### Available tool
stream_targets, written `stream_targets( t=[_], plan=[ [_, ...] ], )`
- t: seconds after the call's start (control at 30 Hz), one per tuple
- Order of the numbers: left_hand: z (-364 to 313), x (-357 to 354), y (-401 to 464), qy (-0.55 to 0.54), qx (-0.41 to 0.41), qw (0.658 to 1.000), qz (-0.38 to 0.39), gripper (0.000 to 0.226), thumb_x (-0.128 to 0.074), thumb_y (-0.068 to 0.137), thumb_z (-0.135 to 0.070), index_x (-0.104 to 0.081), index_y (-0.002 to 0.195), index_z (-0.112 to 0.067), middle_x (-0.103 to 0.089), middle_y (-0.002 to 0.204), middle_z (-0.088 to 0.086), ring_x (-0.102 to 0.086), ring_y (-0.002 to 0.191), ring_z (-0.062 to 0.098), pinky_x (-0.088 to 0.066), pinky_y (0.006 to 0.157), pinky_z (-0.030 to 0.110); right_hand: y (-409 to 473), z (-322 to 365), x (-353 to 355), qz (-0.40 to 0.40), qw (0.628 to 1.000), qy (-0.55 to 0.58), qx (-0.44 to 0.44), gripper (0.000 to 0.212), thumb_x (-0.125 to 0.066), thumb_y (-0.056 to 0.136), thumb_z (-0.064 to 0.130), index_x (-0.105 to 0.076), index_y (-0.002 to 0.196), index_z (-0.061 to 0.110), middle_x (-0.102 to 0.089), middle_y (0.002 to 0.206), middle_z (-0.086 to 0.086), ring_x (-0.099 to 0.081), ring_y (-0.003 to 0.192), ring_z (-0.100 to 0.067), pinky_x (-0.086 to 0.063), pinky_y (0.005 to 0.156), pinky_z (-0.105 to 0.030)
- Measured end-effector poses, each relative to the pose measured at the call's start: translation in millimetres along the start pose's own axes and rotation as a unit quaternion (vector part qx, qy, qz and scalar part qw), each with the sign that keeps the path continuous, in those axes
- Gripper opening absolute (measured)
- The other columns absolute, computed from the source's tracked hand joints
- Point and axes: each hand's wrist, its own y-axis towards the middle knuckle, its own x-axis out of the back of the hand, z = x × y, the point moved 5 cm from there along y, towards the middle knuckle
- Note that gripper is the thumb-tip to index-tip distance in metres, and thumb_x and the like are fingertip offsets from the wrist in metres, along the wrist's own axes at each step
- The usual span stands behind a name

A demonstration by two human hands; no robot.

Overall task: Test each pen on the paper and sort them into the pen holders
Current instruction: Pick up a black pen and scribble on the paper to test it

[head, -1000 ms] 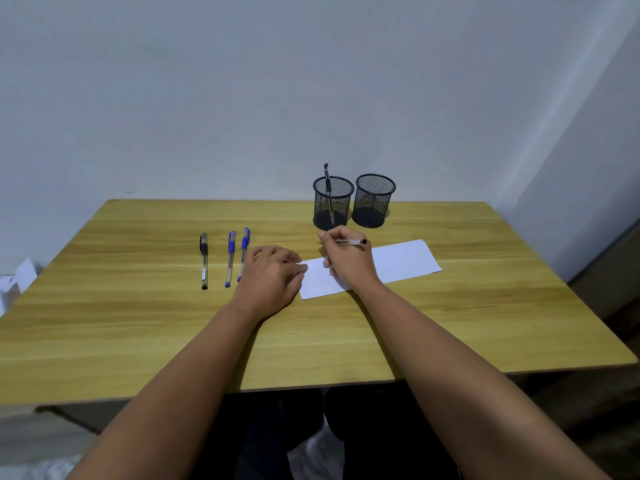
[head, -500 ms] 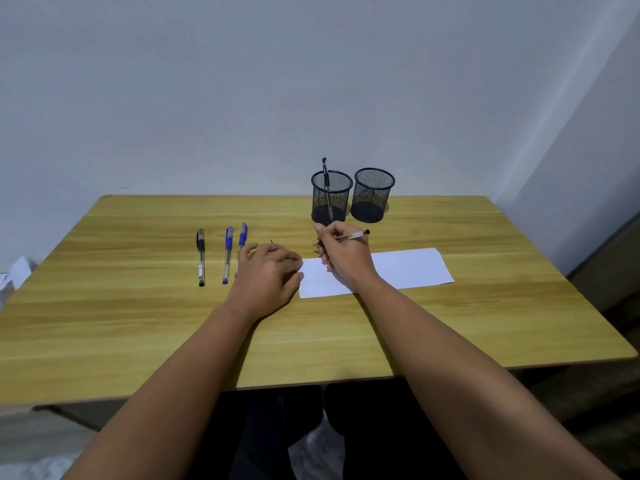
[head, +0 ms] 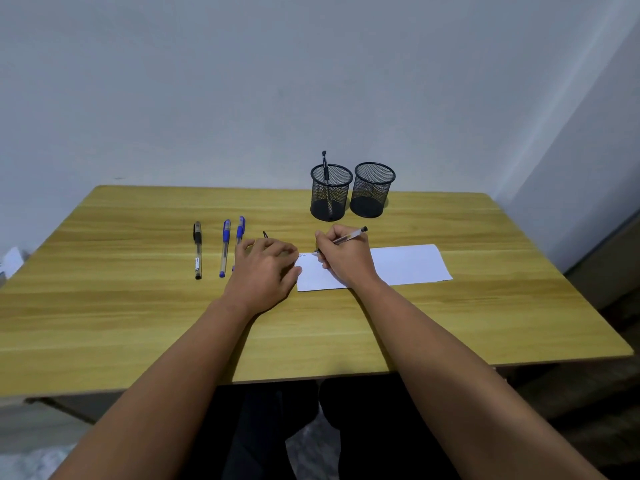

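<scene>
Right now the clear pen [head: 348, 236] sits in the right hand [head: 343, 258], with its tip down at the top left corner of the white paper [head: 408, 263]. The fingers are closed around the pen like for writing. A tiny scribble shows near that corner, but it is too small to tell if the ink is good.

The left hand [head: 266, 268] lies just beside the left edge of the paper, fingers curled. A small dark tip pokes out behind it. I cannot tell if the hand holds that thing or only rests near it.

To do this step well, I think the person should press the paper flat with the left hand so it does not slide. Then draw a short line with a soft, even push. If a clear mark shows, the pen works. If not, try once more before picking a holder.

Behind the hands stand two black mesh holders, close side by side. The left holder [head: 330, 192] has one dark pen [head: 325, 164] standing in it. The right holder [head: 372, 188] looks empty.

Well to the left on the worktop [head: 138, 306] lie three more pens in a row: a black pen [head: 197, 249] and two blue pens [head: 225, 247] [head: 239, 233]. They seem not yet tested.
</scene>
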Motion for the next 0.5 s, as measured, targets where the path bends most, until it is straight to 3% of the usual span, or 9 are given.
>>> stream_targets(
  t=[0.2,0.37,0.5],
  plan=[
    [0,1,0,-0.001,0.004,1.0,0.0,0.042,-0.049,0.093,-0.054,-0.072,0.12,-0.031,-0.065,0.128,-0.015,-0.051,0.124,0.016,-0.029,0.109,0.051,-2,2,1,-0.015,1.0,-0.014,0.012,0.043,-0.069,0.099,0.022,-0.054,0.06,0.016,-0.06,0.055,-0.012,-0.066,0.058,-0.024,-0.056,0.059,-0.038],
    [0,2,-1,-0.004,0.005,1.0,-0.002,0.043,-0.049,0.092,-0.054,-0.073,0.119,-0.032,-0.065,0.128,-0.016,-0.051,0.125,0.016,-0.028,0.108,0.049,-6,6,7,-0.073,0.997,-0.035,0.011,0.043,-0.065,0.096,0.021,-0.043,0.06,0.01,-0.053,0.059,-0.027,-0.066,0.056,-0.035,-0.051,0.053,-0.036],
    [0,1,-1,-0.003,0.006,1.0,-0.003,0.042,-0.049,0.092,-0.055,-0.073,0.117,-0.031,-0.065,0.127,-0.016,-0.052,0.124,0.017,-0.029,0.107,0.049,-2,9,14,-0.073,0.997,-0.001,-0.037,0.038,-0.062,0.097,0.011,-0.046,0.063,0.013,-0.056,0.056,-0.014,-0.057,0.052,-0.027,-0.049,0.05,-0.032]
  ],
)
